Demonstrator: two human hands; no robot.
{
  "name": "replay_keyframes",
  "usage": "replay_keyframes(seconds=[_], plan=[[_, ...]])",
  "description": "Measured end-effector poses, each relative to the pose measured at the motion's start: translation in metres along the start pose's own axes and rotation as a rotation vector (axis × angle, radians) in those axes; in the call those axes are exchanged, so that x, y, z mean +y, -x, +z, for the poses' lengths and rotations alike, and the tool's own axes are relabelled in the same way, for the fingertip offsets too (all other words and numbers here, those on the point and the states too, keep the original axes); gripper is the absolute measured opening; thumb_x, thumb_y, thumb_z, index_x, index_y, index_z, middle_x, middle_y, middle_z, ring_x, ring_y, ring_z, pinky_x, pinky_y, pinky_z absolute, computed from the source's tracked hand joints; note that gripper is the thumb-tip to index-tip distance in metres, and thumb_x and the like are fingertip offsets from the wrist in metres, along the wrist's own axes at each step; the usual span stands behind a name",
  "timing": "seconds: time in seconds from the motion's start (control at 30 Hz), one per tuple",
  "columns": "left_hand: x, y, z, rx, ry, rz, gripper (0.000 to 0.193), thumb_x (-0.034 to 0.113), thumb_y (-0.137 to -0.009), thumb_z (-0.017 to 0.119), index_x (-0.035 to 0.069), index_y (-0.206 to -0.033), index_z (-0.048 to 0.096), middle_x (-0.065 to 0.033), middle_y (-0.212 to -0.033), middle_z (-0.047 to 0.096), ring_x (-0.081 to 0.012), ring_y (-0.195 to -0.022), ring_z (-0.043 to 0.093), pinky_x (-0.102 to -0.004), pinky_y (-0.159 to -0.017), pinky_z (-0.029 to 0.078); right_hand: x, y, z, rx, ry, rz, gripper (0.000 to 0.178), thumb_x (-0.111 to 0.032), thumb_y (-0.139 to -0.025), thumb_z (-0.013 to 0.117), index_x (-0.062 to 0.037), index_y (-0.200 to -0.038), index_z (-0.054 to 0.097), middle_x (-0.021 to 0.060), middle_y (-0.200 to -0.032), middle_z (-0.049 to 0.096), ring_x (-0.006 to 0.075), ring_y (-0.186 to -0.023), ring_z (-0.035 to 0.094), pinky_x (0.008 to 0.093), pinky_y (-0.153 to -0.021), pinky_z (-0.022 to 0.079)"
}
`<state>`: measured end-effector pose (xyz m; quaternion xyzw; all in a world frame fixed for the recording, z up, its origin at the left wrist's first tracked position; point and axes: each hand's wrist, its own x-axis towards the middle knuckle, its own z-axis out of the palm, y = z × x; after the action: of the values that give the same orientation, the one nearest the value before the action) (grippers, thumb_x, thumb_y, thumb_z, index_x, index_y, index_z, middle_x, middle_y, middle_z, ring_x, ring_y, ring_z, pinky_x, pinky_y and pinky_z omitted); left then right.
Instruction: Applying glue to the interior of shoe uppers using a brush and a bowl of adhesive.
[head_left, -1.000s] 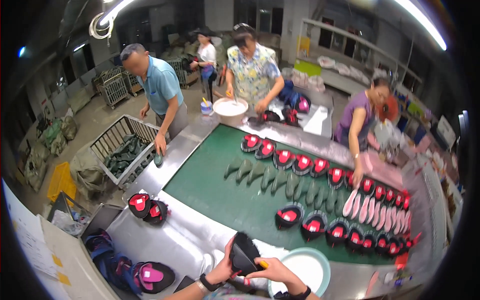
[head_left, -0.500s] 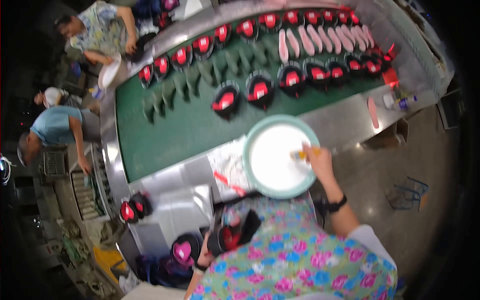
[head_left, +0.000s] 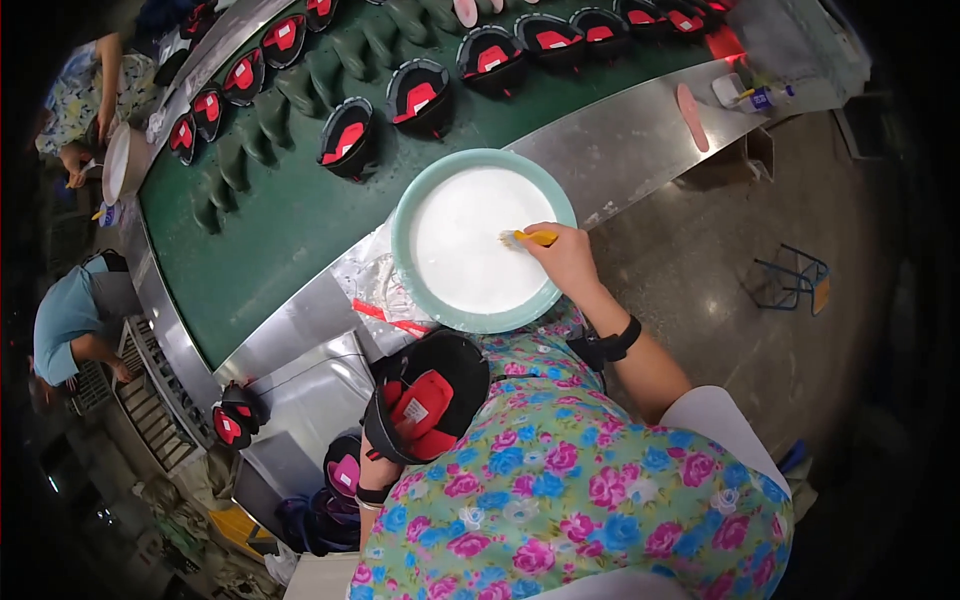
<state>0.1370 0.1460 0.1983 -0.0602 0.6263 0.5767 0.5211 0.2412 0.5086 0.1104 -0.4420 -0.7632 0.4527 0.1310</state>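
Observation:
My right hand (head_left: 565, 262) grips a brush (head_left: 540, 238) by its yellow handle. The pale bristles reach over the white liquid (head_left: 465, 235) in a round, light green basin (head_left: 408, 230); whether they touch it I cannot tell. Low in front of my apron, my left hand (head_left: 376, 462) is closed on a black shoe upper (head_left: 462, 385), tilted so that its opening and red inside with a white label face up. The upper covers most of that hand's fingers.
Black-and-red uppers (head_left: 420, 98), dark green foot-shaped pieces (head_left: 272, 115) and pink insoles line a green belt (head_left: 270, 250). One pink insole (head_left: 692, 118) lies on the metal edge. Two people work at left. More uppers (head_left: 235, 415) sit beside a metal tray (head_left: 315, 395).
My view has shifted, so the belt appears higher and further left. The upper in my left hand has turned its open red inside upward and come nearer the basin. The brush remains over the liquid.

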Motion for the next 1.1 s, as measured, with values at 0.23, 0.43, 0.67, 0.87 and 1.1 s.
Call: replay_keyframes(seconds=[0.23,0.43,0.67,0.87,1.1], plan=[[0.016,-0.037,0.013,-0.055,-0.043,0.217,0.050,-0.002,-0.089,0.054,0.001,-0.136,0.040,-0.0111,-0.132,0.050,-0.0212,-0.118,0.051,-0.0375,-0.102,0.041,0.022,0.004,0.020,-0.013,0.062,-0.076,0.018,-0.011,-0.075,0.073,-0.0014,-0.089,0.070,0.0169,-0.087,0.068,0.0314,-0.077,0.067,0.0341,-0.069,0.053],[0.015,-0.076,0.022,-0.114,0.360,0.191,0.044,0.005,-0.091,0.054,0.003,-0.133,0.044,-0.0095,-0.132,0.051,-0.0218,-0.118,0.051,-0.0379,-0.102,0.041,-0.066,0.018,-0.017,-0.137,-0.296,-0.112,0.018,-0.005,-0.079,0.072,-0.0025,-0.097,0.071,0.0087,-0.091,0.071,0.0136,-0.083,0.066,0.0245,-0.074,0.051],[0.016,-0.090,0.030,-0.193,0.230,0.284,0.047,0.004,-0.091,0.054,0.004,-0.136,0.041,-0.0085,-0.135,0.049,-0.0206,-0.122,0.048,-0.0360,-0.104,0.038,-0.093,0.023,0.002,-0.263,-0.497,-0.144,0.017,-0.010,-0.079,0.073,-0.0021,-0.094,0.071,0.0052,-0.084,0.069,0.0093,-0.074,0.062,0.0224,-0.067,0.048],[0.022,-0.094,0.023,-0.130,0.253,0.371,0.052,0.001,-0.089,0.054,0.005,-0.139,0.038,-0.0083,-0.136,0.048,-0.0200,-0.123,0.048,-0.0350,-0.105,0.038,-0.078,0.025,0.002,-0.167,-0.087,-0.050,0.026,-0.023,-0.078,0.074,0.0015,-0.075,0.067,0.0084,-0.062,0.064,0.0146,-0.055,0.061,0.0268,-0.054,0.048],[0.032,-0.113,0.006,0.016,0.060,0.581,0.059,-0.010,-0.086,0.050,0.006,-0.141,0.035,-0.0075,-0.138,0.045,-0.0199,-0.123,0.047,-0.0350,-0.105,0.038,-0.142,0.050,-0.021,-0.391,-0.276,0.050,0.026,-0.024,-0.080,0.073,0.0013,-0.077,0.067,0.0061,-0.060,0.063,0.0109,-0.053,0.059,0.0264,-0.053,0.047]])
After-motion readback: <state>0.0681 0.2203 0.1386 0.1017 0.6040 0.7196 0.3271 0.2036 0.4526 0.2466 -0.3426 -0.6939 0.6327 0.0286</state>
